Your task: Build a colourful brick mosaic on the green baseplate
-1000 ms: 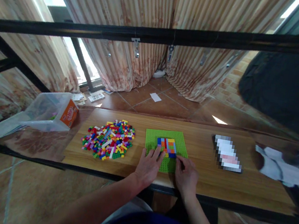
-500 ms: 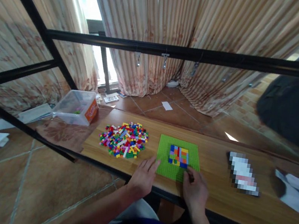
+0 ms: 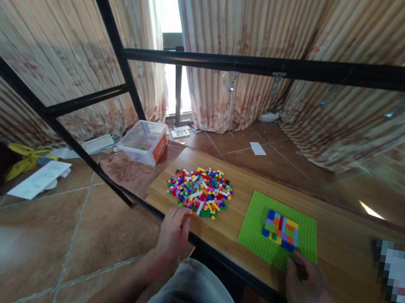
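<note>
My left hand (image 3: 174, 232) is at the near edge of a pile of small mixed-colour toy bricks (image 3: 199, 190). Its fingers reach forward with the tips beside the closest bricks, and no brick shows in its grasp. On the right lies a green studded baseplate (image 3: 255, 217), bearing a low rectangular block of multicoloured bricks (image 3: 281, 230). My right hand (image 3: 309, 293) is over the baseplate's front right part, close to the block's near right corner. Thumb and forefinger are curled together there; whatever they may hold is hidden.
A wooden table (image 3: 244, 179) carries all this, with a pixelated item (image 3: 404, 281) at its right. Beyond its left end a clear plastic box (image 3: 141, 144) sits on the floor. A black metal frame (image 3: 210, 60) crosses in front of the curtains (image 3: 225, 15).
My left hand has gone from the baseplate's left edge to the brick pile. My right hand stays by the block's corner. The camera view has swung left.
</note>
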The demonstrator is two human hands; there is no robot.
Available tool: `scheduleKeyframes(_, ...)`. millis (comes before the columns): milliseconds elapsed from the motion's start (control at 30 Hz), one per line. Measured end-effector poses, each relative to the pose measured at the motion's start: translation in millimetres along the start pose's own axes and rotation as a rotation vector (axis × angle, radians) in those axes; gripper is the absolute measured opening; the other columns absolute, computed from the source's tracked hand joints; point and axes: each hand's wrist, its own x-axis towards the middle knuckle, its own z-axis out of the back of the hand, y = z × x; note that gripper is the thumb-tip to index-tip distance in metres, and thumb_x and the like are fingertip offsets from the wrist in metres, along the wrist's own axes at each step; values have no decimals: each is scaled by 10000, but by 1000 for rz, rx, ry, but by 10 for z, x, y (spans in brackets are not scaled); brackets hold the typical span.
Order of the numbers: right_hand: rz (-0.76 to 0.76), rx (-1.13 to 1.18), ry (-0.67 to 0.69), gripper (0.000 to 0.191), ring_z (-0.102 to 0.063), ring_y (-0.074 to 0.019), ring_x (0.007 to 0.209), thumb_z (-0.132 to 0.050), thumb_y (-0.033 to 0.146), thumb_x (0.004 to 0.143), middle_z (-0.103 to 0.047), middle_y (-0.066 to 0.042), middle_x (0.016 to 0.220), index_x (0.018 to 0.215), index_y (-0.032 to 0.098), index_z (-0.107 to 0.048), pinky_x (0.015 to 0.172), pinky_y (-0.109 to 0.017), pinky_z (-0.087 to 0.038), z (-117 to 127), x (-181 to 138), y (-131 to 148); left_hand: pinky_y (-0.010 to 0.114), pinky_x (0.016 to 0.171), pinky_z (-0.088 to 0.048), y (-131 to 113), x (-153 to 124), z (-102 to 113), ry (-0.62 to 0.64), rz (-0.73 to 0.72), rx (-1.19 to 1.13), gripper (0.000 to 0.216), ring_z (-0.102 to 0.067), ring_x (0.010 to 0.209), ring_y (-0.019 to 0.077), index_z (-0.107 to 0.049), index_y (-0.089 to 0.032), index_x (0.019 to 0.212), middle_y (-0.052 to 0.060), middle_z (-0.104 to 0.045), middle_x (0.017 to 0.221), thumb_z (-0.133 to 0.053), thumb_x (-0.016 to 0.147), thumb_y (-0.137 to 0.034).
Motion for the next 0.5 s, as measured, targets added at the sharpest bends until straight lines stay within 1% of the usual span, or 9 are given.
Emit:
scheduleKeyframes(100,-8,14,4,448,-661,-316,844,-456,507,816,-717,-129,949,1013,181,-692,778,-459,-517,-4,-4,-19,397,870,-532,232,121,113,-73,112,53,142,-629,926,227,-610,-196,965,69,-659,928,-491,895,-161)
scheduleKeyframes(200,-16,21,18,450,-665,-333,892,-454,517,809,-720,-129,971,1012,192,-689,802,-471,-519,-8,-4,-55,406,883,-528,399,218,187,-83,191,94,147,-632,945,241,-615,-190,971,75,-659,922,-503,879,-171)
scheduleKeyframes(367,-59,-17,72,473,-673,-352,889,-451,558,789,-720,-139,1004,1005,210,-686,777,-488,-523,-12,4,-130,433,929,-519,544,355,228,-69,274,132,227,-631,1003,254,-627,-193,1041,84,-668,988,-506,853,-154)
scheduleKeyframes(500,-27,-39,85,502,-673,-362,930,-421,582,802,-713,-142,1051,1023,212,-679,803,-492,-521,-34,6,-197,424,943,-516,616,512,250,-54,354,180,259,-621,1049,257,-634,-171,1098,106,-661,1054,-508,872,-183)
